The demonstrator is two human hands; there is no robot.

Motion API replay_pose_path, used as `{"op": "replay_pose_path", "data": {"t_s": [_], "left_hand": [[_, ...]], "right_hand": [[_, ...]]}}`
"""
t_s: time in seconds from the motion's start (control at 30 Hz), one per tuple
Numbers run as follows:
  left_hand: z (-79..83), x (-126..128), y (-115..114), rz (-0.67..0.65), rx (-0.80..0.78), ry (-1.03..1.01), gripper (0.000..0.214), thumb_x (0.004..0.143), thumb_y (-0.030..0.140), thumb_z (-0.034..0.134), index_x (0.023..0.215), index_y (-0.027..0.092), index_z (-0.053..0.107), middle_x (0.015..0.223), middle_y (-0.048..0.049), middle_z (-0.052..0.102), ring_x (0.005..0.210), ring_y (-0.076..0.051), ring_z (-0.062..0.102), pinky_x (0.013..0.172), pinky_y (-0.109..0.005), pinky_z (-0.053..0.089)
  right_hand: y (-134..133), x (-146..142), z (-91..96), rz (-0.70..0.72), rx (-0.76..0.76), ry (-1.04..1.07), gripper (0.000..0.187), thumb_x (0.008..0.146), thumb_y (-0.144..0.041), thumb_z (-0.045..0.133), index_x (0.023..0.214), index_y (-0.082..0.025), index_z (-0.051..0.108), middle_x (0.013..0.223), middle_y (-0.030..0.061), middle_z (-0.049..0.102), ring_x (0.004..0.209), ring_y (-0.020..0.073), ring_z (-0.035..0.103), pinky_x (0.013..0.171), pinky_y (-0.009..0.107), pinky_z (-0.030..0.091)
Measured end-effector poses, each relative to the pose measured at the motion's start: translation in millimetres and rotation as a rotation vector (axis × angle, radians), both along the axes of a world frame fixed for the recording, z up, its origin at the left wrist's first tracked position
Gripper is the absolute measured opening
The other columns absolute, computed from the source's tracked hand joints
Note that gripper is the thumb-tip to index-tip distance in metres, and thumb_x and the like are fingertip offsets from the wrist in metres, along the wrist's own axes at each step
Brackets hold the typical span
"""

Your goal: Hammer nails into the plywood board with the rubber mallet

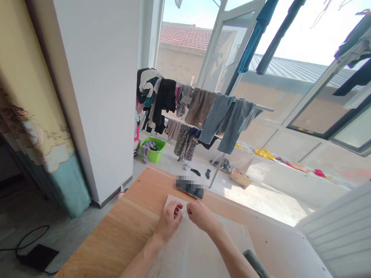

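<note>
My left hand is over a pale, translucent sheet on the wooden table, its fingers curled in a pinch. Close beside it on the right, my right hand is closed, with thumb and fingertips pressed together. A small, thin whitish thing shows between the two hands, too small to name. Just beyond the hands lies a dark, flat phone-like object, partly blurred. A dark green, rounded, long object rests by my right forearm, which hides part of the sheet.
Past the table stands a drying rack hung with clothes. A green basket with laundry sits on the floor. To the left are a white wall column and a curtain; a black box with a cable lies below.
</note>
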State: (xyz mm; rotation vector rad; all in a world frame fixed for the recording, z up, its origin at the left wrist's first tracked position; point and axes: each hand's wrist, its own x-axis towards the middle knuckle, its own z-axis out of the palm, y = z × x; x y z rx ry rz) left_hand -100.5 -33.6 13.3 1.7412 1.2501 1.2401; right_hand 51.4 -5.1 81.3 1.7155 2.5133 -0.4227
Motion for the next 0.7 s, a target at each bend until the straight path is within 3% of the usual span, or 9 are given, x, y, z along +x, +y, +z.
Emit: {"op": "replay_pose_path", "data": {"t_s": [0.17,0.43,0.57,0.7], "left_hand": [[-1.3,1,2,0.013,-0.022,-0.022,0.021,0.081,0.013,0.047,0.094,0.020,0.062,0.097,-0.0058,0.068,0.085,-0.018,0.064,0.074,-0.030,0.054],[1.4,1,0,0.025,-0.005,-0.036,0.024,0.080,0.008,0.044,0.092,0.020,0.061,0.094,-0.0057,0.064,0.087,-0.019,0.061,0.077,-0.031,0.052],[-2.0,2,1,0.008,-0.018,0.004,0.023,0.079,0.008,0.048,0.094,0.019,0.061,0.096,-0.0054,0.064,0.087,-0.019,0.060,0.076,-0.031,0.051],[-6.6,8,-1,0.006,0.044,0.193,0.029,0.074,0.000,0.052,0.094,0.019,0.063,0.097,-0.0066,0.065,0.096,-0.024,0.059,0.085,-0.037,0.049]], "right_hand": [[1,-6,6.9,0.009,0.037,0.008,0.025,0.078,-0.004,0.053,0.080,-0.015,0.075,0.080,0.0097,0.074,0.077,0.0183,0.066,0.064,0.025,0.037],[5,-22,-13.8,0.017,0.027,0.052,0.021,0.078,-0.007,0.056,0.076,-0.016,0.075,0.075,0.0080,0.073,0.070,0.0179,0.064,0.062,0.025,0.037],[5,-12,-7.5,-0.003,0.033,0.120,0.024,0.073,-0.002,0.054,0.072,-0.016,0.074,0.070,0.0062,0.072,0.070,0.0168,0.063,0.062,0.023,0.037],[-1,5,-6.7,-0.029,0.049,0.207,0.026,0.074,-0.003,0.052,0.080,-0.017,0.073,0.075,0.0042,0.072,0.073,0.0150,0.064,0.065,0.021,0.039]]}}
